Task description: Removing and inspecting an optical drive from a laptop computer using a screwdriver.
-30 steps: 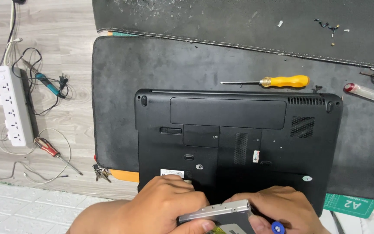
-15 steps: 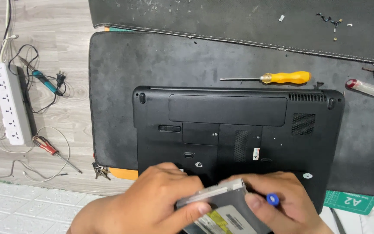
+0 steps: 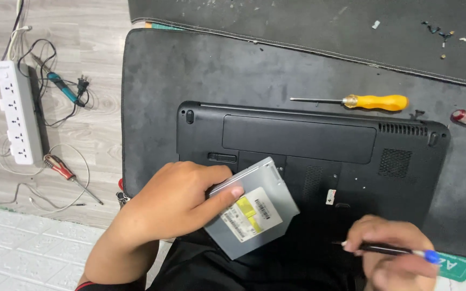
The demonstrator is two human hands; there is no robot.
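Head view, from largest down: a black mat [image 3: 190, 81] carries an upturned black laptop [image 3: 324, 145], underside showing. Left hand [image 3: 173, 202] is clamped on a silver optical drive [image 3: 254, 213], lifted clear over the laptop's near left edge. Right hand [image 3: 392, 253], near right, pinches a thin blue-capped screwdriver [image 3: 389, 249]. A yellow-handled screwdriver [image 3: 362, 101] lies beyond the laptop. The drive looks freed; setting it aside calls for a steady, level carry.
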